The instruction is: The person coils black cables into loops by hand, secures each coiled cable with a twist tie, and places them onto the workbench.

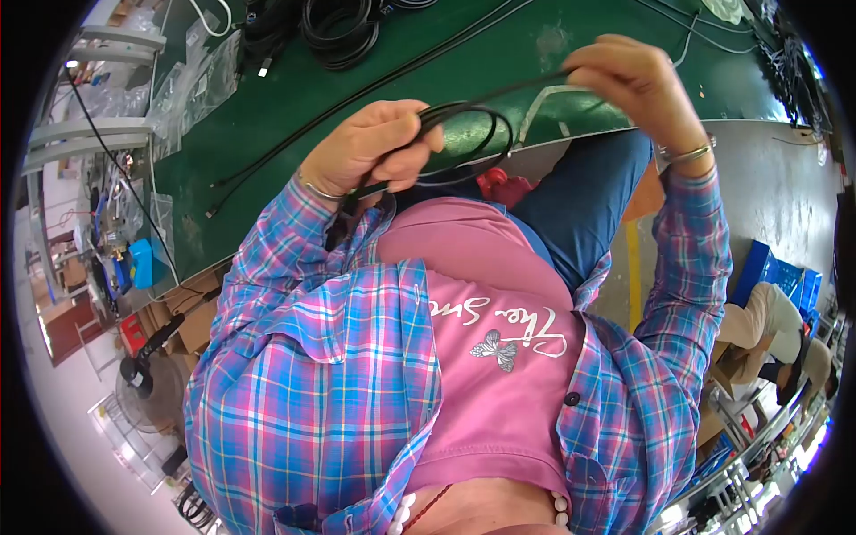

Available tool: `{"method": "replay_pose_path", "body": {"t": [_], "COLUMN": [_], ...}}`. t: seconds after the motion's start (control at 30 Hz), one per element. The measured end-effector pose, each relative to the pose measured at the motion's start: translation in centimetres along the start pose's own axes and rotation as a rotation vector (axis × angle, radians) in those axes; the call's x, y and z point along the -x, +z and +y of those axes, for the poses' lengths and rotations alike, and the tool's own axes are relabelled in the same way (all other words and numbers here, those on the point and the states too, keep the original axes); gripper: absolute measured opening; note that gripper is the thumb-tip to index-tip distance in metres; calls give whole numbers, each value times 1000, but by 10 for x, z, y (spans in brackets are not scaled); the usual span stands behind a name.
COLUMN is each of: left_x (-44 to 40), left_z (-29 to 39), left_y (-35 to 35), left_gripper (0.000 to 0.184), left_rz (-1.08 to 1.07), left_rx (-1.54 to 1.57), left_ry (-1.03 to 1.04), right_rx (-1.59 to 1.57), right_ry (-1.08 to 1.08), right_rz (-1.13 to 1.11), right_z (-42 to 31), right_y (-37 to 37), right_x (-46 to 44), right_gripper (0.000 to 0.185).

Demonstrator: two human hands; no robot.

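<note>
At the green table's [499, 53] near edge, the left hand [374, 147] is gripping a looped cable [497, 94] while the right hand [629, 80] is pinching its outstretched length. They're apparently coiling it; another turn would be needing a steady left hold.

Bright and fairly even overall, with soft shadows in the folds of the plaid shirt [321, 401]. Dimmer below the edge of the tabletop [276, 102]. Touched by a pale sheen on the tabletop's green surface and by small glints on the plastic bags [201, 85]. Burnt out to white, fringed violet, at the lower right rim. Smeared at the right grip [637, 78]; crisper at the left grip [379, 143] and the printed butterfly [496, 350]. Bowed strongly towards the edges, soft there, black in the corners.
</note>
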State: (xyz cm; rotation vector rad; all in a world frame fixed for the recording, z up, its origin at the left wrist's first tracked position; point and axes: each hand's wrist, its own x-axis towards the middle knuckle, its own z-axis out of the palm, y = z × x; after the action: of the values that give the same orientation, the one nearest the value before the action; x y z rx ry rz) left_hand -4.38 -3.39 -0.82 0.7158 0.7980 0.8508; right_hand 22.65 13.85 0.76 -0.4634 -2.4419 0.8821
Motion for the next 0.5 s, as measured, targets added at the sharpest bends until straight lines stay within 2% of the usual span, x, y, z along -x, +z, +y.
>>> {"method": "replay_pose_path", "body": {"t": [0.1, 0.2, 0.27, 0.33, 0.43, 0.5], "left_x": [20, 36, 39, 50, 53, 54], "left_z": [2, 11, 21, 30, 32, 33], "left_y": [-13, -36, -51, -55, -59, -56], "left_gripper": [42, 42, 38, 30, 30, 29], "left_rz": [-90, -95, -183, -59, -170, -134], "left_rx": [23, 178, 377, 345, 313, 378], "left_ry": [-10, 142, 353, 437, 386, 412], "right_rx": [41, 99, 63, 142, 218, 244], "right_ry": [133, 202, 280, 283, 256, 321], "right_rz": [114, 243, 306, 356, 402, 392], "right_z": [41, 79, 91, 96, 96, 98], "right_y": [-19, -35, -36, -31, -34, -41], "right_x": [18, 35, 40, 36, 24, 18], "right_gripper": [14, 17, 18, 21, 20, 20]}}
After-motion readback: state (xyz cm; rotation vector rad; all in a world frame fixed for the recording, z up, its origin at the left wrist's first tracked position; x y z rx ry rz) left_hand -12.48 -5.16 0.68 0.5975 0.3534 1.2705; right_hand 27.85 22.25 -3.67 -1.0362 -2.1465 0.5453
